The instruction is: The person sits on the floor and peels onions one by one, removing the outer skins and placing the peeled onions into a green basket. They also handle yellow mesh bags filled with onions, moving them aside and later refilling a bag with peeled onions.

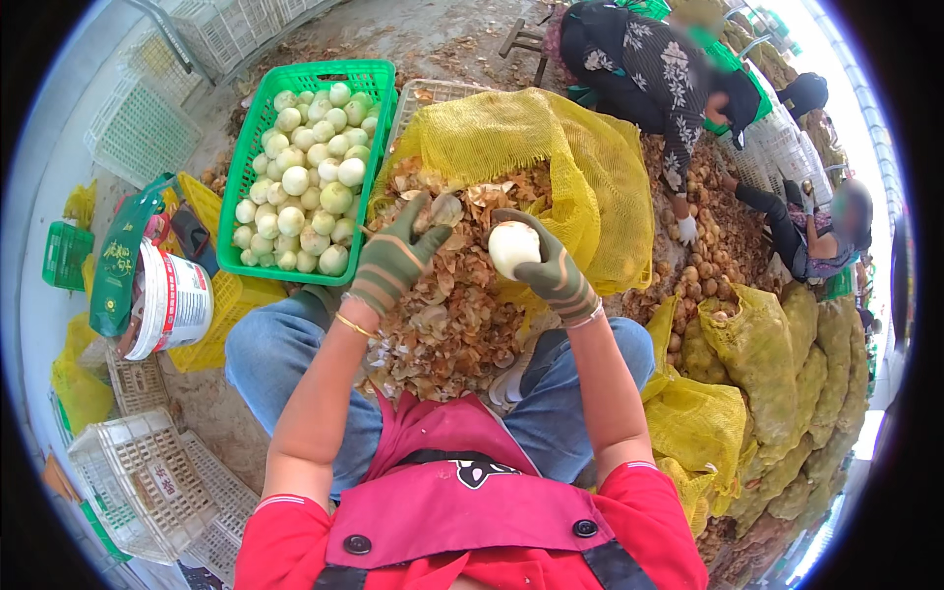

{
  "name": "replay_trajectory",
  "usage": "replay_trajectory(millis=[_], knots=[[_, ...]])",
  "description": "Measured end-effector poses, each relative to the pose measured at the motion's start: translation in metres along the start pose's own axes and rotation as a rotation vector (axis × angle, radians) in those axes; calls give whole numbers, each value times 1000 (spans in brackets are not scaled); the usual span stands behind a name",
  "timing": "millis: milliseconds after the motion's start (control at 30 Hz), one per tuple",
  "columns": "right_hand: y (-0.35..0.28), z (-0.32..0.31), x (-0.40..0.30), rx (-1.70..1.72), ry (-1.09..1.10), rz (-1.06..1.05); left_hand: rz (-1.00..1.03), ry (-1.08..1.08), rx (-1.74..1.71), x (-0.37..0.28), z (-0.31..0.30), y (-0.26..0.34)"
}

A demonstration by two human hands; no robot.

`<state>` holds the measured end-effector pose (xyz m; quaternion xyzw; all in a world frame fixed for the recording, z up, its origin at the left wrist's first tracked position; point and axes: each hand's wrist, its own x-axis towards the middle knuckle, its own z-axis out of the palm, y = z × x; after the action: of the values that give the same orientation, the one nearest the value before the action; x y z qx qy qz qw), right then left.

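Note:
My right hand point(549, 269), in a green striped glove, holds a peeled white onion point(514, 249) above a heap of brown onion skins point(457, 324). Gloved in the same way, my left hand point(394, 254) is beside the heap with thumb and fingers apart; pale loose skin lies by its fingertips, and whether it touches that skin I cannot tell. A green plastic crate point(299, 274) full of peeled onions point(295, 181) stands beyond my left hand. Yellow mesh sacking point(509, 133) lies over the far side of the heap.
At left stand a white bucket point(181, 299), a yellow crate point(240, 299) and white crates point(147, 479). Filled mesh sacks point(767, 361) and unpeeled onions point(712, 265) lie at right. One co-worker point(656, 66) bends over the onions; another person point(818, 240) sits farther right.

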<state>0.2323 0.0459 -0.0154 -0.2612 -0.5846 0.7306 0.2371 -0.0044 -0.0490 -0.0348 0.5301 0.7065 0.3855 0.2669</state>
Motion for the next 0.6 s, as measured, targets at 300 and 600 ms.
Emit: replay_trajectory(millis=[300, 600], knots=[[7, 27, 9, -361, 183, -88, 362, -68, 153, -35, 2, 50], [0, 34, 8, -222, 14, -27, 213, 116, -250, -10, 24, -27]])
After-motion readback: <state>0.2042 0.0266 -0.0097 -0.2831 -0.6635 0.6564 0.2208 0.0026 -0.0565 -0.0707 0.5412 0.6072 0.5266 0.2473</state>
